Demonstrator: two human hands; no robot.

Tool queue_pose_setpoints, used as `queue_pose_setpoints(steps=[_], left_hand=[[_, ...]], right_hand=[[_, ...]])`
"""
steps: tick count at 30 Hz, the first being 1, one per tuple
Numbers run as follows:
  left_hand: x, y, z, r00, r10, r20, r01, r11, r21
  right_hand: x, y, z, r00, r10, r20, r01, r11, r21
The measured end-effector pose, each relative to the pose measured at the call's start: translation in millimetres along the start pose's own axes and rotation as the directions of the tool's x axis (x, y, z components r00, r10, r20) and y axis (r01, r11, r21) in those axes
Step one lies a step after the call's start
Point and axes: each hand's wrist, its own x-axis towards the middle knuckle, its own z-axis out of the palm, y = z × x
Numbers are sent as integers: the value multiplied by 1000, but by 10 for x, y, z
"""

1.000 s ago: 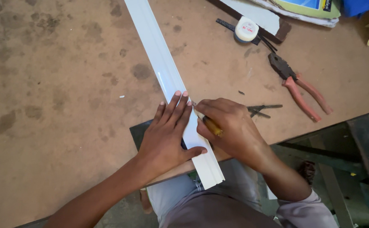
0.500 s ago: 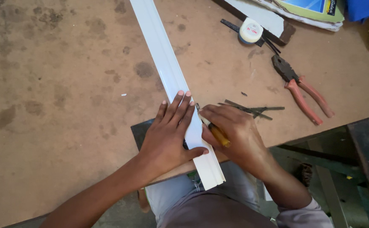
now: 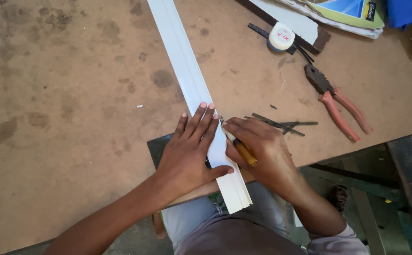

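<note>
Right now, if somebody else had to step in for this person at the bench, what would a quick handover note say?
Left hand: flat on the white strip, pinning it to the table.
Right hand: grips an orange-handled tool, tip at the strip's right edge.
Strip runs diagonally, its near end past the table edge.
Pliers and tape measure lie unused to the right.
Done: strip positioned and held. Left: the work at the tool tip; any mark or cut is hidden.

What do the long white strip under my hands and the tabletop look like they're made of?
White strip: probably plastic trim, judging by its smooth, even surface and moulded lengthwise ridges. Tabletop: looks like hardboard or similar pressed board, matte brown, no visible grain, with dark stains.
</note>
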Motion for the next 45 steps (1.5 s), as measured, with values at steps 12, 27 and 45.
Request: queue_pose_setpoints(steps=[12, 27, 45], left_hand=[[5, 8, -14, 1000, -6, 21, 6, 1000, -2], [20, -1, -6, 1000, 7, -8, -7, 1000, -7], [12, -22, 76, 999, 48, -11, -46, 989, 138]], right_hand=[[-23, -41, -25, 1000, 18, 0, -18, 1000, -12], [62, 2, -64, 996, 33, 78, -34, 999, 14], [-715, -267, -207, 986, 110, 124, -109, 994, -17]])
